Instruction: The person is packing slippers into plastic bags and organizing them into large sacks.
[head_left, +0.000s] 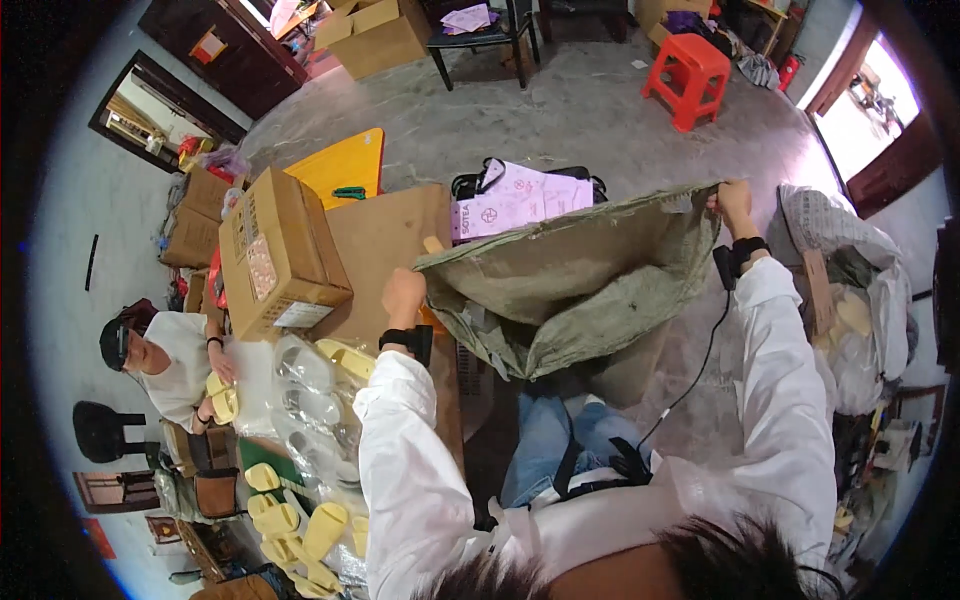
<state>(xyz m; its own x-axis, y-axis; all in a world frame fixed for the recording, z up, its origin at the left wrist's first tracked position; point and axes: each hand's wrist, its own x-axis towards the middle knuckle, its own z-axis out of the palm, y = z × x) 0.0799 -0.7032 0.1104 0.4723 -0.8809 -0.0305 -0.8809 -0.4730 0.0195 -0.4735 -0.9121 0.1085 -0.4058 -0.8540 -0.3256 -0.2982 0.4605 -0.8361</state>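
Note:
A large olive-green woven sack hangs in front of me with its mouth spread wide. My left hand is closed round the left end of its rim. Higher up and farther off, my right hand grips the right end. The sack's dim inside shows between its two sides, and I make out nothing in it. Beside my left forearm, yellow slippers and clear plastic bags of pale slippers lie on the table.
A cardboard box stands on the table at left, near a green cutter. At far left a co-worker handles a yellow slipper. Beyond the sack are a pink bag and a red stool. A filled white sack stands right.

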